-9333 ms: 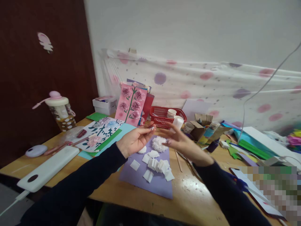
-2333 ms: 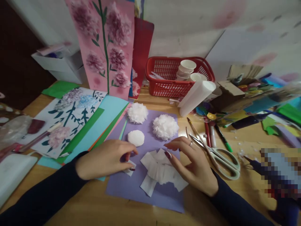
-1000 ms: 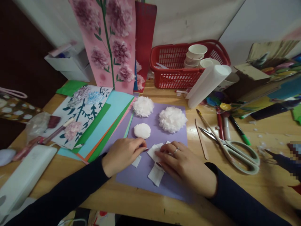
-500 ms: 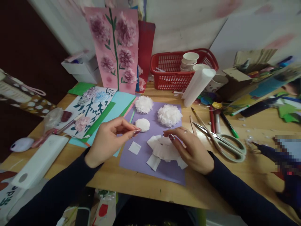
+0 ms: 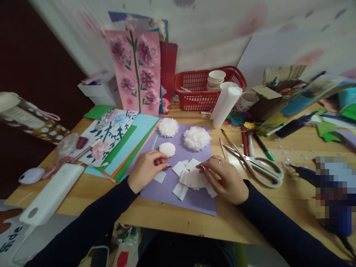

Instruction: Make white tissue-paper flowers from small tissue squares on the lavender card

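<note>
My left hand (image 5: 147, 167) is above the purple sheet (image 5: 164, 193), its thumb and fingers drawn together; whatever is between them I cannot make out. Just under it lies a single white tissue square (image 5: 160, 177), partly covered by the hand. My right hand (image 5: 224, 178), with a ring on one finger, pinches at the far edge of a loose pile of white tissue squares (image 5: 191, 178); its fingertips hide whether a piece is held. A round white pad (image 5: 167, 149) lies beyond my left fingers. Two ruffled white paper flowers, a smaller one (image 5: 168, 127) and a larger one (image 5: 197, 138), sit behind it.
Scissors (image 5: 257, 163), a brush and pens lie right of the sheet, with a glue gun (image 5: 308, 174) farther right. A white roll (image 5: 226, 107) leans before a red basket (image 5: 194, 100) of paper cups. Coloured papers and a flower picture (image 5: 111, 129) are at left.
My left hand has moved right and lower, towards the pile and over the single square. My right hand stays by the pile, fingertips still together. The camera view has tilted up slightly.
</note>
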Tool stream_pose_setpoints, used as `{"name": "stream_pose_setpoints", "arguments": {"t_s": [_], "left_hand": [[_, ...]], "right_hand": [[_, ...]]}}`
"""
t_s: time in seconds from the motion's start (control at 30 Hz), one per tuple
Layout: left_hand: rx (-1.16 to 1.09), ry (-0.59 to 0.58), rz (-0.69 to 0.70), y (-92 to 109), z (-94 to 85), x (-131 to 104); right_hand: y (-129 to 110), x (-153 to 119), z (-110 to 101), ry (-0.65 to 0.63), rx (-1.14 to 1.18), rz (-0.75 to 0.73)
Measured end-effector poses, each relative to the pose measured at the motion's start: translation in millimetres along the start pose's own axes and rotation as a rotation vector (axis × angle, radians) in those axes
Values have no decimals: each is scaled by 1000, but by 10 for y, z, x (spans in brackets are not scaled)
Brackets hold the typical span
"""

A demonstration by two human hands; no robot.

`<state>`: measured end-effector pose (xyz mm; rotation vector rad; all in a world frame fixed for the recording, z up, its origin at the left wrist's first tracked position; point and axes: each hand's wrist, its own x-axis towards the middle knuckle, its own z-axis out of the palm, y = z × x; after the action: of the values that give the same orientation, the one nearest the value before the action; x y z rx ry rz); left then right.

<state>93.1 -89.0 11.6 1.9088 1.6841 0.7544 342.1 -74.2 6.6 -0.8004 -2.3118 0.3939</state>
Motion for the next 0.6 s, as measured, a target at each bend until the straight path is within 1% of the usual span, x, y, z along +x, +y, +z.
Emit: {"name": "stream_pose_setpoints", "arguments": {"t_s": [0.07,0.13,0.27,0.33,0.37,0.4,0.47,0.53,0.6], "left_hand": [[73,-18,26,-30,51,-2],[127,-8,53,-65,95,-24],[191,-24,111,-124,171,-47],[189,-63,117,-123,155,-20],[181,-84,107,-112,112,0],[173,-99,90,-94,36,20],[180,-110,40,-54,-221,35],[222,-104,8,-32,-599,-31],[300,-62,-70,-50,-1022,-219]], "right_hand": [[17,-10,8,-9,-3,-17],[35,-21,13,-19,-7,-26],[55,-26,21,-41,-20,-53],[55,-22,22,-39,-25,-72],[54,-20,21,-35,-26,-77],[53,-18,19,-27,-28,-78],[53,-16,11,-14,-33,-78],[53,-15,2,-9,-34,-81],[49,-11,-2,-7,-30,-88]]}}
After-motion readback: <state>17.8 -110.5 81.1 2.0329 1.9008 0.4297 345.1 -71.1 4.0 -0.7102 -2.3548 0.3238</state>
